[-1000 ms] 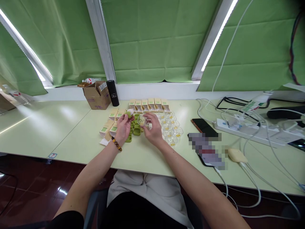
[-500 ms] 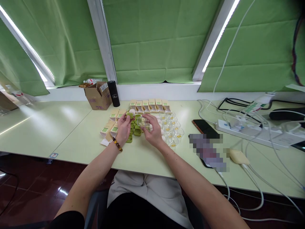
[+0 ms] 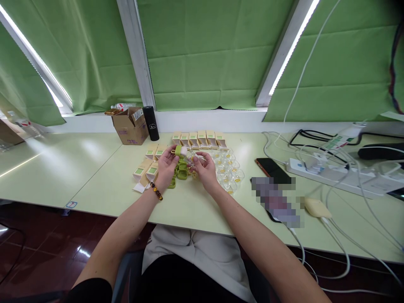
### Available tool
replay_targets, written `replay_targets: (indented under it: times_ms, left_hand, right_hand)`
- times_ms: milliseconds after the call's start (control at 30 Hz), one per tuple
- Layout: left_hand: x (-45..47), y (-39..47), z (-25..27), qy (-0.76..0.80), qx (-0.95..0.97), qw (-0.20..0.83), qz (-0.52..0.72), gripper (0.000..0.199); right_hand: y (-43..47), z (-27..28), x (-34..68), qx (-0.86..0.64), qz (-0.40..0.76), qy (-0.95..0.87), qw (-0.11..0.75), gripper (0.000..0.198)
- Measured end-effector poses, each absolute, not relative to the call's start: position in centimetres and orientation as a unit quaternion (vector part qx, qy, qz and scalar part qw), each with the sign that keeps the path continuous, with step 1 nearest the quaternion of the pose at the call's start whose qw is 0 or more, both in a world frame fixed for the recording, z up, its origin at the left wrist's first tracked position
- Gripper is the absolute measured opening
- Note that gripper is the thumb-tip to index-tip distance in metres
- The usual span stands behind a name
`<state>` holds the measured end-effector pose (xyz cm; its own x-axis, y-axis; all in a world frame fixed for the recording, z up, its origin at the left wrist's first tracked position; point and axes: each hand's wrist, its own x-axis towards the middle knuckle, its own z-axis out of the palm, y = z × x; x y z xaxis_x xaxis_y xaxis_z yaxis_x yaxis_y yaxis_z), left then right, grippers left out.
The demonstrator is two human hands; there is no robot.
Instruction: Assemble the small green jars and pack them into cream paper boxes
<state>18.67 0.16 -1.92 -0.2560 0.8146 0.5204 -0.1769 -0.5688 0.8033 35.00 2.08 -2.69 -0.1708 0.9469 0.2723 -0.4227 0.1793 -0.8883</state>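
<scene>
My left hand (image 3: 166, 167) is closed on a green cap (image 3: 178, 150) with a small loop at its end. A rounded white piece (image 3: 183, 152) sits in the cap and faces right. In the fingers of my right hand (image 3: 205, 170) is a clear plastic cup (image 3: 191, 158), held close to the white piece; whether they touch I cannot tell. Below the hands stand several green square caps (image 3: 182, 174). Rows of clear plastic cups (image 3: 234, 171) with yellow labels lie right of my right hand, which hides part of them.
Small cream cartons (image 3: 193, 139) stand in a row behind, and more cartons (image 3: 141, 170) lie left. A cardboard box (image 3: 130, 130) and black flask (image 3: 151, 124) stand by the wall. Right are a phone (image 3: 274, 170), a power strip (image 3: 331, 176) and tangled cables.
My left hand has turned the green cap so that the white piece points right. My right hand has tilted the clear cup towards it, and the two are closer together.
</scene>
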Motion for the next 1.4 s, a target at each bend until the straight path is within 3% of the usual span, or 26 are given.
replay_targets:
  times_ms: [700,1033,1200,1400]
  left_hand:
    - [19.3,-0.6,-1.7,0.307,0.576,0.335,0.679,0.051]
    - [19.6,-1.6,-0.6,0.293,0.555,0.391,0.673,0.06]
    - [19.4,-1.5,-0.8,0.318,0.539,0.367,0.688,0.063]
    - [19.5,-1.2,-1.2,0.366,0.57,0.317,0.664,0.052]
  right_hand:
    - [2.0,-2.6,35.1,-0.248,0.597,-0.491,0.585,0.063]
    - [1.8,-2.7,35.0,-0.24,0.605,-0.475,0.592,0.059]
    - [1.8,-2.7,35.2,-0.237,0.603,-0.471,0.599,0.059]
    - [1.4,-2.4,35.3,-0.223,0.601,-0.472,0.605,0.061]
